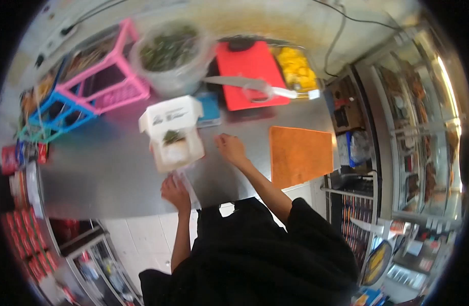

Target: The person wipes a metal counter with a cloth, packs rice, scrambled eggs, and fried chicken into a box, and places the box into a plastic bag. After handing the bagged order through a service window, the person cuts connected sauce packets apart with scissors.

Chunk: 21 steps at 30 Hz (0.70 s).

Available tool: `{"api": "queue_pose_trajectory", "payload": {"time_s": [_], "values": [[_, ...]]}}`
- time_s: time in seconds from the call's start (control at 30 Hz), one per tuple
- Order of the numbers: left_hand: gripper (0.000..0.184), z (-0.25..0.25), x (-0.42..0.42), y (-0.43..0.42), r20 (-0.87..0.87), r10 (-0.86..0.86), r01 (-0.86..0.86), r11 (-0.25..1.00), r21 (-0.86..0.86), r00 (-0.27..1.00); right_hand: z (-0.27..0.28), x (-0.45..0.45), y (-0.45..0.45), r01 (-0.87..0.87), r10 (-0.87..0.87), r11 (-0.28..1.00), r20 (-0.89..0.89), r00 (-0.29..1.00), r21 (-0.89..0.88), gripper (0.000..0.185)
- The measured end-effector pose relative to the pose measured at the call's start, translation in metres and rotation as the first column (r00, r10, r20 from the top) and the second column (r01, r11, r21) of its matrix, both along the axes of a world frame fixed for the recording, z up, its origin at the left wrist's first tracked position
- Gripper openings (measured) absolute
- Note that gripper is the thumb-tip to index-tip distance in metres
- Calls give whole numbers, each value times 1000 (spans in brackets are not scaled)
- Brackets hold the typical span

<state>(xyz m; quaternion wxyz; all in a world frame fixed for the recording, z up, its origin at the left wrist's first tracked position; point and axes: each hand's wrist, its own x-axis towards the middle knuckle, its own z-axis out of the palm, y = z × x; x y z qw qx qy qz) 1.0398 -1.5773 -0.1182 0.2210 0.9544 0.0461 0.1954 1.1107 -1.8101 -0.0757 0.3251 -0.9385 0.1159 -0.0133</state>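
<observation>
Food box (174, 148) left of centre, lid up, filled | left hand (175, 193) curled at clear plastic (185, 184), pinch unclear | right hand (231, 149) half-curled beside box, grip unclear | likely mid-packing; lid move needs free fingertips

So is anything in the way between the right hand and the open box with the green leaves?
Nothing visible blocks it: bare metal tabletop lies between the right hand and the open takeout box. The clear plastic is beside the left hand, outside that gap.
</observation>
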Motion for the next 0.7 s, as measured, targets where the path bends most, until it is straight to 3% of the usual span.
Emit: {"api": "queue_pose_trajectory", "payload": {"time_s": [0.07, 0.1, 0.13, 0.17, 0.2, 0.23, 0.33, 0.43, 0.5, 0.53, 0.57, 0.67, 0.7], "values": [[25, 29, -3, -22, 51, -56, 62, 991, -116, 997, 37, -8, -73, 276, -304, 949, 211, 929, 152, 24], [24, 41, -3, -37, 73, -72, 83, 982, -168, 995, 48, -6, -120, 380, -372, 925, 264, 890, 23, 19], [22, 46, 2, -52, 68, -153, 166, 947, -275, 986, 45, -2, -167, 477, -457, 878, 224, 861, -39, 19], [21, 53, 8, -76, 72, -228, 238, 895, -377, 971, 52, 6, -214, 575, -577, 816, 137, 805, 58, 15], [20, 60, 13, -103, 85, -296, 300, 827, -475, 951, 58, 16, -247, 618, -600, 779, 163, 783, -107, 14], [14, 66, 22, -134, 145, -358, 384, 815, -433, 922, 62, 27, -275, 644, -616, 716, 191, 764, -268, 15], [9, 80, 48, -234, 144, -583, 541, 595, -594, 800, 33, 70, -361, 353, -296, 759, 193, 935, -547, 18], [10, 71, 63, -326, 139, -712, 584, 429, -689, 688, 10, 103, -408, -37, -6, 679, -57, 998, -733, 11], [14, 45, 69, -381, 86, -775, 526, 338, -780, 626, 8, 114, -415, -203, 57, 640, -217, 974, -741, 9], [16, 42, 71, -406, 44, -761, 456, 340, -823, 648, 7, 118, -418, -285, 88, 616, -296, 951, -734, 9], [18, 39, 74, -428, 2, -747, 383, 339, -859, 665, 1, 120, -423, -312, 174, 571, -259, 950, -760, 9], [21, 2, 92, -477, -123, -789, -69, 103, -992, 602, 0, 123, -435, -333, 413, 433, -144, 899, -838, 9], [21, 0, 100, -489, -181, -750, -143, 115, -983, 636, 21, 122, -437, -323, 481, 396, -105, 871, -860, 10]]}}
